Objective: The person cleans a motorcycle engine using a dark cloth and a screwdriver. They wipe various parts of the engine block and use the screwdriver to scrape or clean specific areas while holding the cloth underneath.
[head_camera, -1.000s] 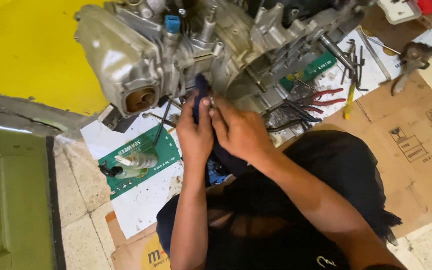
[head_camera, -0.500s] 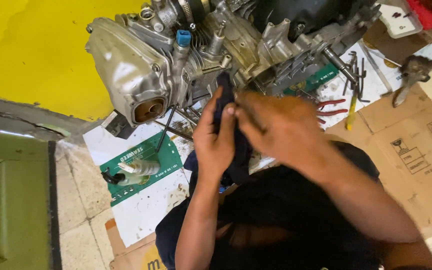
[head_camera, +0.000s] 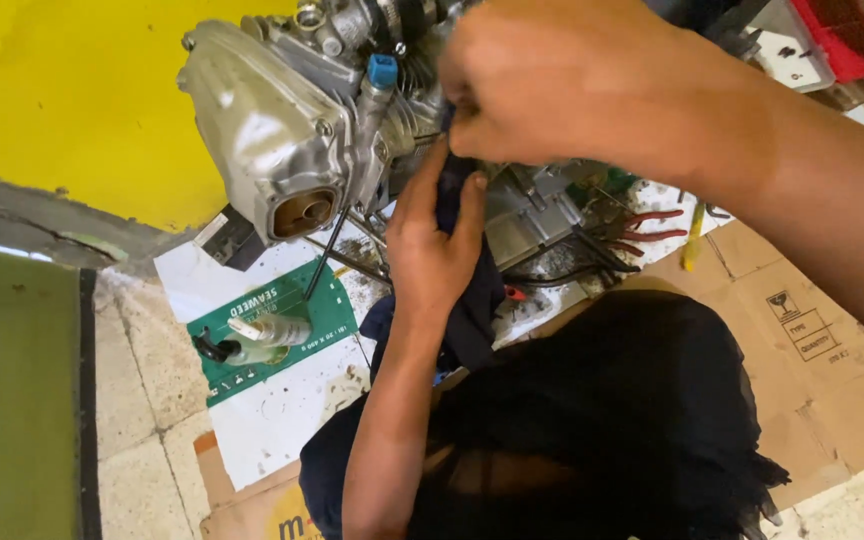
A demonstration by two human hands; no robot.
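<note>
Head view, landmark: the grey metal engine [head_camera: 282, 150], standing on paper and cardboard on the floor.
Left hand [head_camera: 432, 245]: just below the engine's middle, fingers curled shut on a dark cloth [head_camera: 467, 300], pressing its upper end against the engine casing.
Right hand [head_camera: 552, 85]: over the engine's upper right part, fingers bunched closed and pinching the top of the same cloth where it meets the metal; the fingertips themselves are partly hidden.
Dark cloth, place: runs from the engine's middle downward past the left wrist towards the person's lap.
Dark cloth, handling: judged soft, limp and light; likely to slip and fold unless bunched, so best gripped in a wad near the end that touches the metal.
Engine, handling: judged heavy, rigid, with hard edges and probably oily surfaces; the broad rounded cover at its left end looks the soundest place for a steadying hold.
Blue cap [head_camera: 382, 70]: on a fitting at the engine's top, left of the right hand.
Red-handled pliers [head_camera: 647, 225]: on the floor, right of the engine's lower edge.
Green printed card [head_camera: 282, 330]: below the engine's left end, with a small pale cylindrical part [head_camera: 267, 332] lying on it.
Yellow surface [head_camera: 62, 100]: left of the engine.
</note>
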